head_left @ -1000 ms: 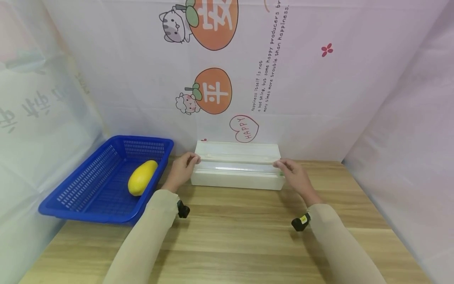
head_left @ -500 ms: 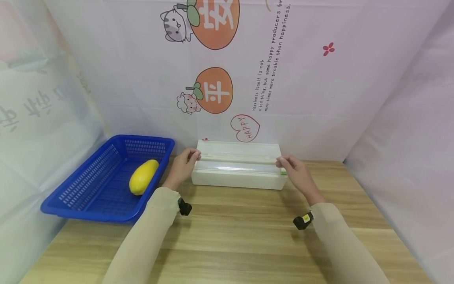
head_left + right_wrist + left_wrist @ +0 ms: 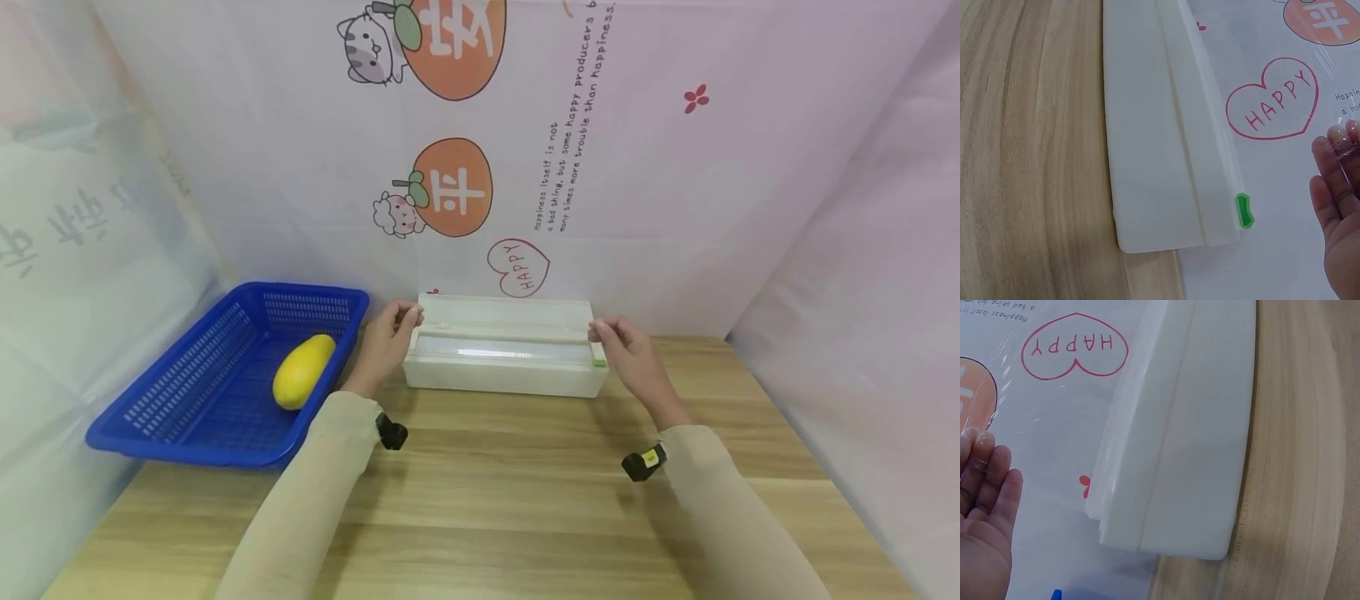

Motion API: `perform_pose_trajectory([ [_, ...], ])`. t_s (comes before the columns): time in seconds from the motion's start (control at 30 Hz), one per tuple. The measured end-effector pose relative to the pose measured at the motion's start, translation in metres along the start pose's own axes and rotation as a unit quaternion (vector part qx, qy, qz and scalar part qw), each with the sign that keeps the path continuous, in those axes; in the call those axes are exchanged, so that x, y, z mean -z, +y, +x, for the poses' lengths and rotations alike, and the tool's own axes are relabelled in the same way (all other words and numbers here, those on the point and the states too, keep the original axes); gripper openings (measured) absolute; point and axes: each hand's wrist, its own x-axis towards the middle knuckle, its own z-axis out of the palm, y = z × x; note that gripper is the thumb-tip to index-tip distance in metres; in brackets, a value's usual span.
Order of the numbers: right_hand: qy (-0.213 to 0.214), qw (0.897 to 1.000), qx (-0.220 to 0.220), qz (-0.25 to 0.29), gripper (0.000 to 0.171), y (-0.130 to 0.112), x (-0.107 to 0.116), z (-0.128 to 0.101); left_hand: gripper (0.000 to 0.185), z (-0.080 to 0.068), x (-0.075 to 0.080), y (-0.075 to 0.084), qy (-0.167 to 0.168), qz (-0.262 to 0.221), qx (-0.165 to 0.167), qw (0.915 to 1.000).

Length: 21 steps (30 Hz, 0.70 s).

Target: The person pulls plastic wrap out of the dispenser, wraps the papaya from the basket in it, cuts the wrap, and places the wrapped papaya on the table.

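While a yellow fruit (image 3: pixel 302 382) lies in the blue basket (image 3: pixel 187 417) at the left, the left hand (image 3: pixel 386 342) pinches the clear film (image 3: pixel 502 329) above the white box (image 3: pixel 504 375) at the table's (image 3: pixel 495 500) back, and the right hand (image 3: pixel 626 354) pinches its other corner.

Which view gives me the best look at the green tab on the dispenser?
The right wrist view: the green tab shows large and sharp at the white dispenser's end. The head view shows it only as a tiny speck. The left wrist view misses it.
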Motion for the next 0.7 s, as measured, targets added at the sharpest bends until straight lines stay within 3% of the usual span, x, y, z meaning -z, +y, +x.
perform_pose_trajectory([
  [0.23,0.025,0.999,0.019,0.002,0.039,-0.039,0.002,-0.011,0.038,0.003,0.004,0.008,0.008,-0.007,-0.008,0.9999],
  [0.7,0.057,0.996,0.069,0.019,0.036,-0.046,0.006,-0.007,0.042,0.003,0.012,0.025,0.013,-0.043,-0.024,0.9987],
])
